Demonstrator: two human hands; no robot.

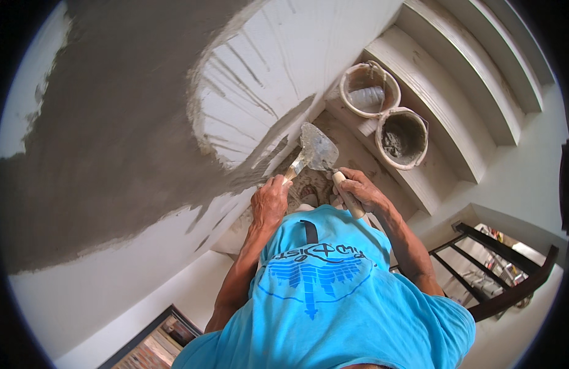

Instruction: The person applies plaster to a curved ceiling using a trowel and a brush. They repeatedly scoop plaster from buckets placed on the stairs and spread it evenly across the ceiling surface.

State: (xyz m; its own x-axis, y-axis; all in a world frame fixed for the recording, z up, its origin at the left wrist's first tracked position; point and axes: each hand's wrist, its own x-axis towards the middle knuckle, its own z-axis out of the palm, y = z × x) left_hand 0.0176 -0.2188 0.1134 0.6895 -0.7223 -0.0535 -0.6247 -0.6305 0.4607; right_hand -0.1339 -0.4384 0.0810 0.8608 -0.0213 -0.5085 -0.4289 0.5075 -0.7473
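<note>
My left hand point(270, 200) is closed round the handle of a putty knife point(297, 165), held beside the wall. In my right hand point(363, 189) is the wooden handle of a trowel point(352, 200), its blade pointing up and left. The two blades meet and overlap in front of me, and both look smeared with grey mortar. Where one blade ends and the other begins is hard to make out. Left of my hands, the wall carries a broad coat of dark grey plaster point(112, 154), with a streaked white patch point(254, 80) bordering it.
Curved stairs point(435, 89) rise at the upper right. On a step stand two buckets: one point(397, 93) with a clear plastic bottle inside, the other point(425, 147) with grey mortar. A dark railing point(512, 298) lies to my right, a dark-framed opening point(137, 341) at lower left.
</note>
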